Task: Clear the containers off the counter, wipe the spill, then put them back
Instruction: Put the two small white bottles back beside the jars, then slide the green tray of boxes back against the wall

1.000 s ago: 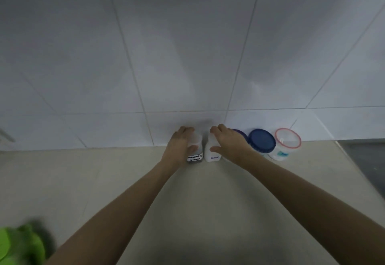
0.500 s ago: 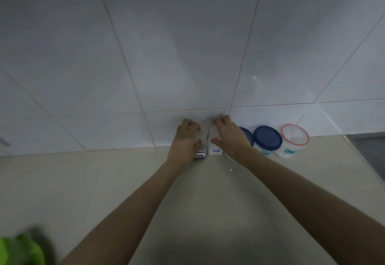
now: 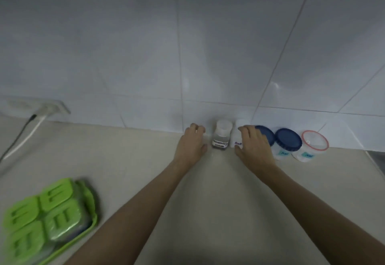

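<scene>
Five containers stand in a row along the tiled wall on the beige counter. From the left: a small clear jar with dark contents, a white salt jar, two blue-lidded jars and a red-rimmed tub. My left hand rests on the counter just left of the dark jar, apart from it, fingers loosely curled and holding nothing. My right hand is curled around the salt jar, fingers over its top and thumb at its base, and hides part of the first blue-lidded jar.
A green set of lidded boxes on a green tray lies at the lower left. A wall socket with a plug and cable is at the far left. A dark surface begins past the counter's right end.
My left hand has let go of the dark jar and shifted left; both small jars now stand by the wall. The view has tilted down and the green boxes have come into sight.
</scene>
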Available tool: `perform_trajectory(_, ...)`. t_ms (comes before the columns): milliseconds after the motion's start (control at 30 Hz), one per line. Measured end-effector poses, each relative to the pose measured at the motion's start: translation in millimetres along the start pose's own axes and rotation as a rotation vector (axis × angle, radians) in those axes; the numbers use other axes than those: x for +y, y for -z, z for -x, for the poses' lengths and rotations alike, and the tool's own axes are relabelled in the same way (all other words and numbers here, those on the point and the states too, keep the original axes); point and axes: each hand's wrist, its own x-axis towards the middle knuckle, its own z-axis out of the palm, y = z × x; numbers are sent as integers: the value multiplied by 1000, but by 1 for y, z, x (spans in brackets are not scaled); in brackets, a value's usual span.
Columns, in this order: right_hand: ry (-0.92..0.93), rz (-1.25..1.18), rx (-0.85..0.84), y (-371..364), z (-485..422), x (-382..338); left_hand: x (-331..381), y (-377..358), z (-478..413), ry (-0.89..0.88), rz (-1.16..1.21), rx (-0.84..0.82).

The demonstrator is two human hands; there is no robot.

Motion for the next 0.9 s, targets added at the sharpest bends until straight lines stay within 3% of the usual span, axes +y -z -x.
perform_trajectory(133, 232, -10, -120, -2, 32, -54, -39, 24, 77, 91, -59, 8)
perform_trajectory(367, 455, -217, -356, -11, 64, -178, -111, 74, 197, 200, -271, 58)
perform_trajectory(433, 481, -304, -427, -18, 72, -218, -136, 93, 230, 317, -316, 120)
perform_trajectory(533, 356, -565, -587, -30, 83, -283, -170, 120, 285, 574, -307, 274)
perform_trajectory(633, 151, -826, -724, -38, 91, -339, -200, 132, 333, 872, -59, 468)
perform_trajectory(700, 11, -945, -784, -45, 93, -367, -214, 136, 357, 1060, 313, 542)
perform_trajectory(767, -101, -1032, -787, -56, 93, -384, -218, 138, 372, 1216, 787, 514)
perform_trajectory(833, -130, -1063, -782, -68, 90, -391, -220, 138, 377, 1241, 1075, 478)
perform_trajectory(900, -141, -1070, -816, -70, 87, -390, -224, 135, 378, 1194, 1120, 524)
